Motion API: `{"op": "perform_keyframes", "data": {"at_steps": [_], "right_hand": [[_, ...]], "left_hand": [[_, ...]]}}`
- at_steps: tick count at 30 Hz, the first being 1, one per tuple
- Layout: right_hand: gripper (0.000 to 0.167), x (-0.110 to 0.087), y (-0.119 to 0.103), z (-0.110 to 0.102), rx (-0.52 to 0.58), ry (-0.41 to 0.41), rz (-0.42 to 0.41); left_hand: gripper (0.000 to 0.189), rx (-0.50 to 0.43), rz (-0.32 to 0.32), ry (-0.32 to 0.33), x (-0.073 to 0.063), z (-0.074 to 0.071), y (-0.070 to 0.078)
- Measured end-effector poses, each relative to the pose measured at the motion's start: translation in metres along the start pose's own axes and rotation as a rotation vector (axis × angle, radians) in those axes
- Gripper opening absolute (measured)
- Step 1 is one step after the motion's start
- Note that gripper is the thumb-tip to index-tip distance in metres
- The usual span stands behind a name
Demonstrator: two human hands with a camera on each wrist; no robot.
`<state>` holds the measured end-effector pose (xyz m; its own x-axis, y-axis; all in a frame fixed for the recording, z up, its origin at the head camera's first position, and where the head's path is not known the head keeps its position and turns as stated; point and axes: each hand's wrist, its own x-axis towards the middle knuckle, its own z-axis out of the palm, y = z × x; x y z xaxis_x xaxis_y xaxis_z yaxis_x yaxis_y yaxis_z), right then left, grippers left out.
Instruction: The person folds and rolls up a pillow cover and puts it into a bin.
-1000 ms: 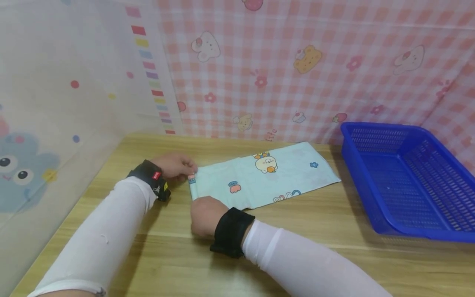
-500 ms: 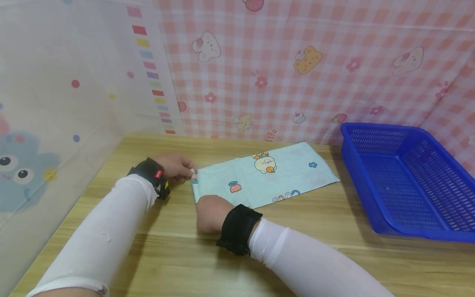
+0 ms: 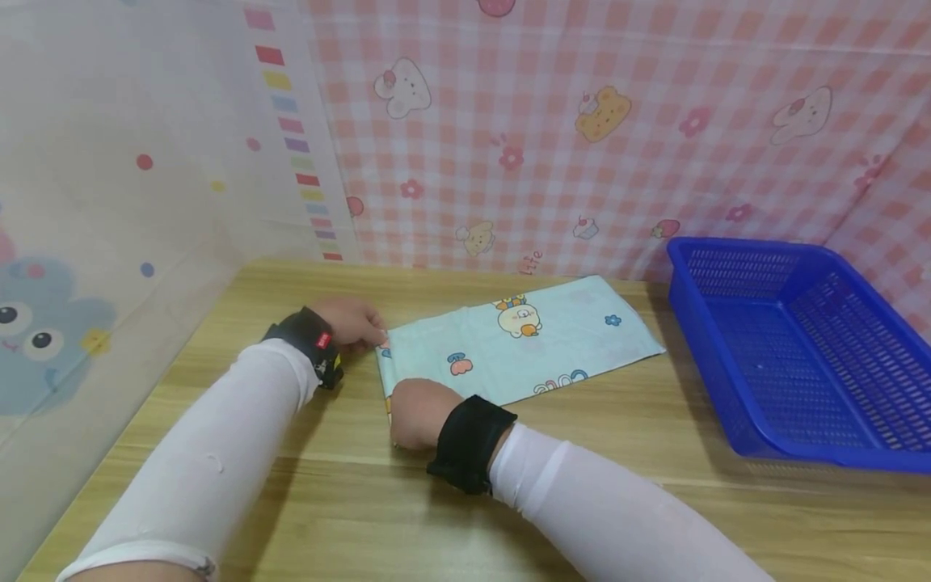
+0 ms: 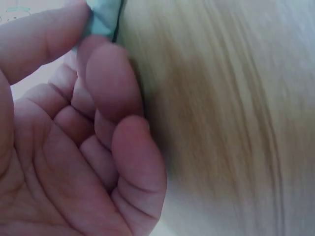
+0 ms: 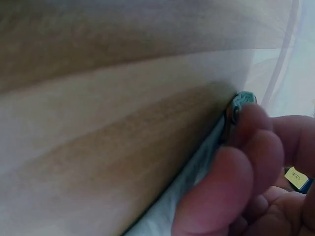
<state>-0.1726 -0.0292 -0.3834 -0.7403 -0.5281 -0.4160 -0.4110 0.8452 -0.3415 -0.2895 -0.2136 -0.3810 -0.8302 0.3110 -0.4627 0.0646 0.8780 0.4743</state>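
Note:
A pale blue cloth [image 3: 553,347], printed with a bear, flowers and rainbows, lies flat on the table as a folded strip. Its left edge is turned over into a narrow fold. At that edge's far corner my left hand [image 3: 352,322] pinches the cloth between thumb and fingertips; the left wrist view shows the pinched corner [image 4: 104,17]. My right hand [image 3: 425,414] holds the near end of the same edge, its back hiding the fingertips from the head view. In the right wrist view, a small rolled end of cloth [image 5: 244,98] shows at those fingertips.
A blue plastic basket [image 3: 756,428] with perforated sides stands on the wooden table [image 3: 327,501] at the right. Behind the table hangs a pink checked cloth backdrop [image 3: 465,145], with a pale printed sheet [image 3: 182,105] on the left side.
Both hands have shifted slightly to the right along with the cloth's left edge, which is turned over a little further. The basket stays where it was.

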Motion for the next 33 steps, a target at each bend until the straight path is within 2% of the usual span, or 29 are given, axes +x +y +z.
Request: {"op": "perform_keyframes", "data": {"at_steps": [8, 13, 17, 22, 26, 29, 31, 33], "right_hand": [[0.008, -0.010, -0.009, 0.008, -0.195, 0.111, -0.088], [0.018, -0.014, -0.014, 0.009, -0.142, 0.114, -0.050], [0.021, -0.014, -0.014, 0.011, -0.135, 0.141, -0.052], [0.018, -0.010, -0.010, 0.012, -0.145, 0.143, -0.063], [0.016, -0.008, -0.009, 0.012, -0.132, 0.126, -0.056], [0.016, -0.009, -0.009, 0.011, -0.109, 0.120, -0.054], [0.016, -0.009, -0.008, 0.010, -0.086, 0.118, -0.049], [0.017, -0.008, -0.006, 0.010, -0.072, 0.117, -0.048]], "left_hand": [[0.023, 0.107, -0.015, 0.064, 0.007, 0.004, 0.010], [0.026, 0.142, 0.011, 0.136, 0.005, 0.009, 0.021], [0.012, 0.114, 0.011, 0.187, 0.000, 0.014, 0.029], [0.003, 0.127, 0.021, 0.202, -0.004, 0.017, 0.033], [0.003, 0.166, 0.079, 0.191, -0.003, 0.014, 0.022], [0.008, 0.141, 0.124, 0.164, -0.001, 0.010, 0.006], [0.015, 0.092, 0.140, 0.146, 0.002, 0.009, -0.004], [0.018, 0.065, 0.159, 0.140, 0.003, 0.008, -0.009]]}}
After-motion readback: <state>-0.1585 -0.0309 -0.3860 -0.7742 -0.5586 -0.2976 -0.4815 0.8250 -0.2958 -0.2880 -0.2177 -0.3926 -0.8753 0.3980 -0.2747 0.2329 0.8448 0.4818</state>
